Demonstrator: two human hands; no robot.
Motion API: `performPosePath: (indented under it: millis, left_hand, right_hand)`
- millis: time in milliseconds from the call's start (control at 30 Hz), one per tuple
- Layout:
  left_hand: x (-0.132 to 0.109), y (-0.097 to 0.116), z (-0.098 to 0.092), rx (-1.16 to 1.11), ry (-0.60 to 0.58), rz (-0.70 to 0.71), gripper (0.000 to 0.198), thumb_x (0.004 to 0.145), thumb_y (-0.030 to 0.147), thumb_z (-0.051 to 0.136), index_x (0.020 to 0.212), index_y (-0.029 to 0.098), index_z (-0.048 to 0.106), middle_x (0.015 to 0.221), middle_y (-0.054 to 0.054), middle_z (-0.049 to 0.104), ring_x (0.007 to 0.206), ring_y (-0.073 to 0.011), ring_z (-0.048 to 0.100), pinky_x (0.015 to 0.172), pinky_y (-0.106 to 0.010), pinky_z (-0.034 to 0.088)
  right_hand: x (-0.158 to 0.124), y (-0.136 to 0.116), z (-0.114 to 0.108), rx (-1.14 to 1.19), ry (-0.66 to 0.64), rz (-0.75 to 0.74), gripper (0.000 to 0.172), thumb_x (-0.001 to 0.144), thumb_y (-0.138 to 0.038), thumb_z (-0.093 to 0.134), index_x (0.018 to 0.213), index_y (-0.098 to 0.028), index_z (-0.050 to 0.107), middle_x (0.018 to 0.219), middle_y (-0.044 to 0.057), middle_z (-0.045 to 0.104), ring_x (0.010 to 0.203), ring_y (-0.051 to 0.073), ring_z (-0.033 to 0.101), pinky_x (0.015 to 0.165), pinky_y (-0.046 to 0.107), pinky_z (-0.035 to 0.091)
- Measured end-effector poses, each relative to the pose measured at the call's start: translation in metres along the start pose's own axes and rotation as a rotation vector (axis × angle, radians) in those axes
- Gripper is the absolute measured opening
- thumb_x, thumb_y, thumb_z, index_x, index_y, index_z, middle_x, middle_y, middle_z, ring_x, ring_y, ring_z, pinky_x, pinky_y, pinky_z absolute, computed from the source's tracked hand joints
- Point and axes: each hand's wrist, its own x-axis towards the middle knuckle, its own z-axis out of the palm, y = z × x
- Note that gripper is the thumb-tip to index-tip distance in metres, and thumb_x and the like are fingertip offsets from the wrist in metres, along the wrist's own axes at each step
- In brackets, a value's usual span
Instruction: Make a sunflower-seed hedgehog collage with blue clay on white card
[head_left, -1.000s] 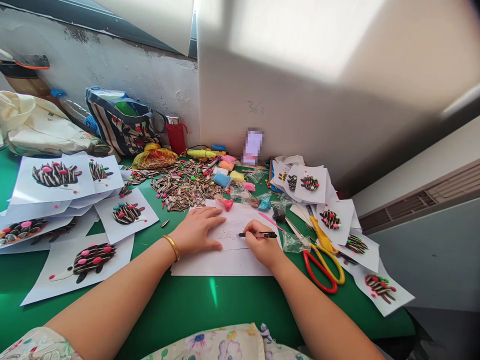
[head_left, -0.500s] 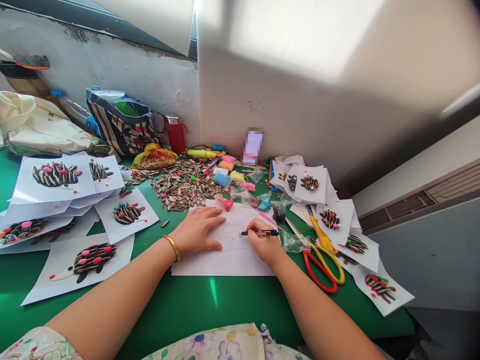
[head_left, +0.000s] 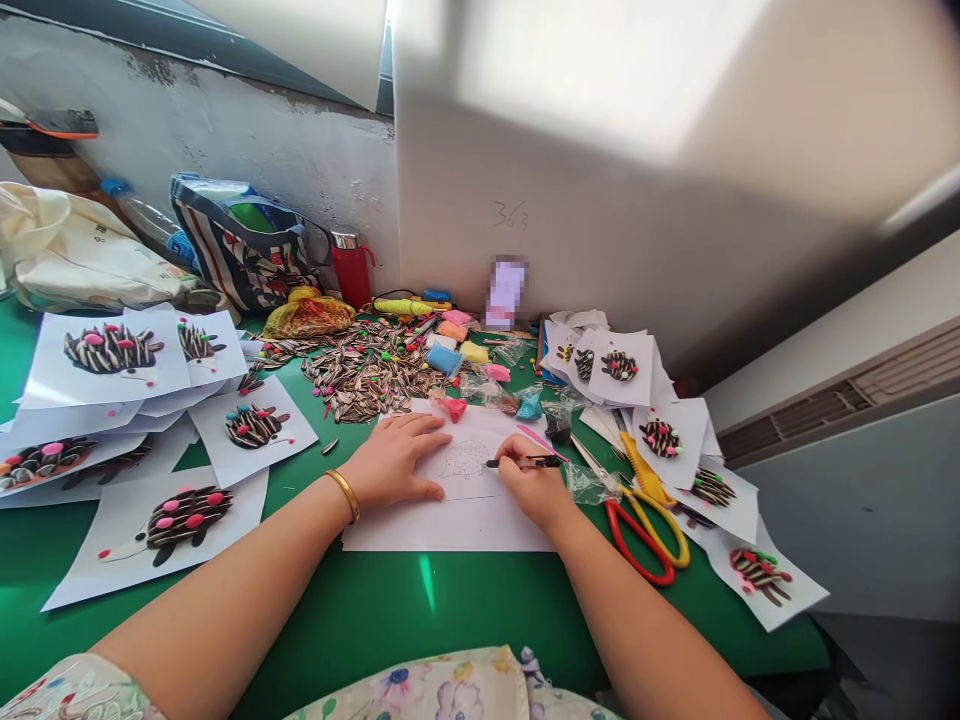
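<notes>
My left hand lies flat with fingers spread on a sheet of white paper, at its left side. A gold bracelet circles that wrist. Closed round a black pen, my right hand rests on the paper's right part. The pen's tip is at the right edge of a hedgehog drawing in thin lines. Just beyond the sheet lie small packets of red clay, blue clay and black clay.
Red-and-yellow scissors and a yellow utility knife lie to the right. Sunflower seeds are heaped behind. Finished hedgehog cards cover both sides. A red flask and a striped bag stand by the wall.
My right hand and the pen have shifted slightly to the right, uncovering a little more of the drawing. My left hand stays in place.
</notes>
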Motion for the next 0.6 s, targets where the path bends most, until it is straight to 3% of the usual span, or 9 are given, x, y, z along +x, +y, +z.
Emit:
performPosePath:
  millis: [367,600]
  left_hand:
    - [-0.0006,-0.0013,0.0007,0.005,-0.001,0.005,0.079,0.067,0.068,0.070,0.137,0.035,0.050,0.152,-0.004,0.041,0.138,-0.0324,0.036,0.112,-0.050,0.025]
    - [-0.0003,-0.0007,0.0006,-0.004,0.000,0.004,0.080,0.067,0.068,0.069,0.137,0.035,0.050,0.152,-0.004,0.041,0.138,-0.0327,0.036,0.112,-0.050,0.024]
  right_hand:
    - [0.0007,0.0007,-0.0056,0.018,0.073,0.010,0.011,0.074,-0.021,0.047,0.068,-0.022,0.056,0.064,-0.003,0.054,0.063,0.016,0.049,0.059,0.027,0.036]
    - [0.0014,0.0024,-0.0034,-0.001,0.027,0.024,0.011,0.073,-0.021,0.047,0.068,-0.023,0.057,0.064,-0.002,0.056,0.063,0.017,0.051,0.058,0.028,0.036]
